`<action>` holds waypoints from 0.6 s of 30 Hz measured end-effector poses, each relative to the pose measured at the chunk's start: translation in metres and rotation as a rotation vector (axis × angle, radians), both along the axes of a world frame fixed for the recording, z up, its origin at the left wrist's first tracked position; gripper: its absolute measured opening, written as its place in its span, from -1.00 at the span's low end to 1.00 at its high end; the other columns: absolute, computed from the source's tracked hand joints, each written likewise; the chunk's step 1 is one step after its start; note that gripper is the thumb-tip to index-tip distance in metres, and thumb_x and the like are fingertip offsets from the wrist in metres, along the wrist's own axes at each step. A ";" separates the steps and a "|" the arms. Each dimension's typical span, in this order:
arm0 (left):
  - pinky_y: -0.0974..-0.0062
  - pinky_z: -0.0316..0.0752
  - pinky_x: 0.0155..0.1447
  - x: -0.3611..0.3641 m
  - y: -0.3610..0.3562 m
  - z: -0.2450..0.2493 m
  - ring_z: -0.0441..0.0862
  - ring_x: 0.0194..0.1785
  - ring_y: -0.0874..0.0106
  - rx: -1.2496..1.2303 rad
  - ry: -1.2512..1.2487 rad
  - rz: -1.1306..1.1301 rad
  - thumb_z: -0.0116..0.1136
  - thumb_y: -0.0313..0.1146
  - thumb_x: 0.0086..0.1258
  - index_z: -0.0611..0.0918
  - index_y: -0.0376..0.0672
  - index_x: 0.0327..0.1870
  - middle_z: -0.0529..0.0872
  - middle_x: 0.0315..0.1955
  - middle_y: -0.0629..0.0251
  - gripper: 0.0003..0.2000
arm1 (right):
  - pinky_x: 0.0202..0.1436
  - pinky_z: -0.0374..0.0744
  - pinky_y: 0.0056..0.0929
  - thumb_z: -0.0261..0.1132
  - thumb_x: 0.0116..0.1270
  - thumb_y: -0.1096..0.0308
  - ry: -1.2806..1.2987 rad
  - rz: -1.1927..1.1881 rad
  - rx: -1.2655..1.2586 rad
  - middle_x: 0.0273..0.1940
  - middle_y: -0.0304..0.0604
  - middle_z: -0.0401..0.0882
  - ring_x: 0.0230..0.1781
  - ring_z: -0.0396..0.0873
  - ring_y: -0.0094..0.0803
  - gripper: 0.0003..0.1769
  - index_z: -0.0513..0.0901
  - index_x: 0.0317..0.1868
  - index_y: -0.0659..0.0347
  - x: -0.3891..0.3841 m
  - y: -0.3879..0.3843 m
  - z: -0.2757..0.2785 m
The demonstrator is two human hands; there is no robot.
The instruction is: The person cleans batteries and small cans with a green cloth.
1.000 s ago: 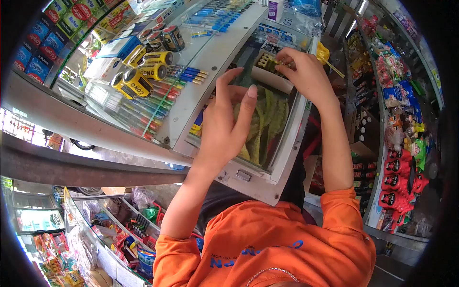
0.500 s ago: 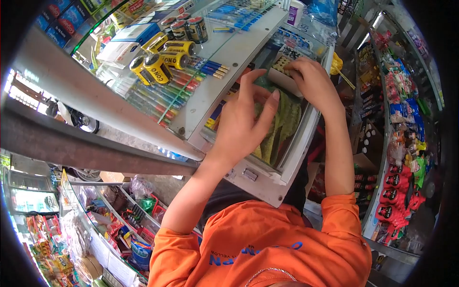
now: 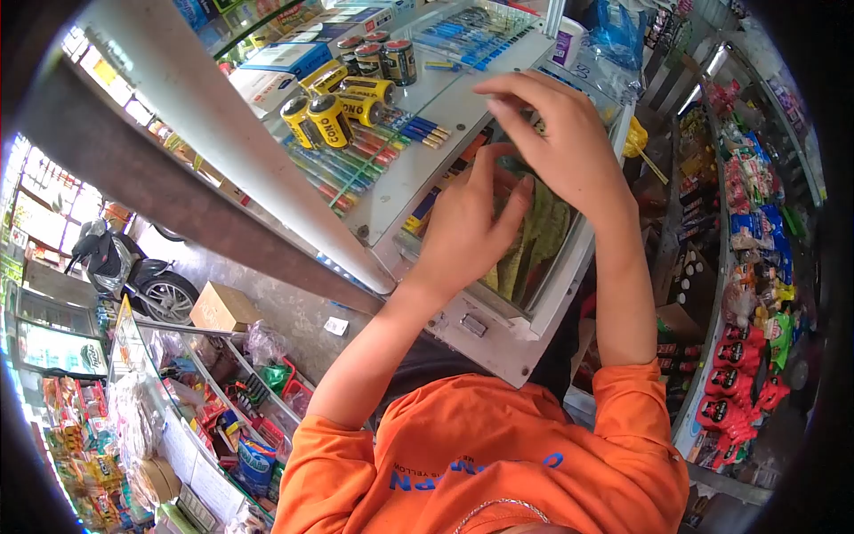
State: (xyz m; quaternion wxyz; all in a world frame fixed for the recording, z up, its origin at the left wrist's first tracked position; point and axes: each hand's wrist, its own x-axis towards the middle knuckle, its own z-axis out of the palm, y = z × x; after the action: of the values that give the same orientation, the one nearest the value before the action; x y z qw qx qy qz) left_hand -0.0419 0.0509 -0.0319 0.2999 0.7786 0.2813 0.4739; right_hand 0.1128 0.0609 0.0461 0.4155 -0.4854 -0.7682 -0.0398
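My left hand (image 3: 467,222) is over the near part of an open drawer (image 3: 583,254), its fingers apart and curved, with nothing seen in them. Higher up, my right hand (image 3: 560,133) hovers above the far part of the drawer, thumb and fingers spread and holding nothing. Green and yellowish material (image 3: 544,227) lies in the drawer beside my left fingers. Yellow batteries (image 3: 331,121) and dark batteries (image 3: 399,62) stand or lie on the glass counter left of the drawer, near pencils (image 3: 427,132).
A white post (image 3: 240,151) and a brown beam (image 3: 178,178) cross the left side. Packed shelves (image 3: 694,392) stand at the right. A motorbike (image 3: 133,271) and a cardboard box (image 3: 224,307) are on the floor at the left.
My right hand has lifted away from the pale roll-like item in the drawer and moved up and left, its fingers opening. The view has shifted, showing more of the motorbike.
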 end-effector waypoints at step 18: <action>0.00 0.57 0.11 -0.003 -0.004 0.003 0.71 -0.01 -0.16 0.057 0.062 0.008 0.25 -0.39 0.43 0.67 -0.39 0.00 0.76 -0.14 -0.18 -0.74 | 0.03 0.62 -0.11 0.40 0.43 0.21 -0.168 0.017 -0.065 -0.17 -0.14 0.75 -0.10 0.72 -0.06 -0.71 0.71 0.07 0.12 -0.047 0.018 0.019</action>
State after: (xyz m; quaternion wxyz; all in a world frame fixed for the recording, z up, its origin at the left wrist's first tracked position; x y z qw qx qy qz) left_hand -0.0451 0.0472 -0.0289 0.2670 0.7999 0.2800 0.4587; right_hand 0.0653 0.0788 0.0648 0.3339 -0.4869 -0.8055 -0.0518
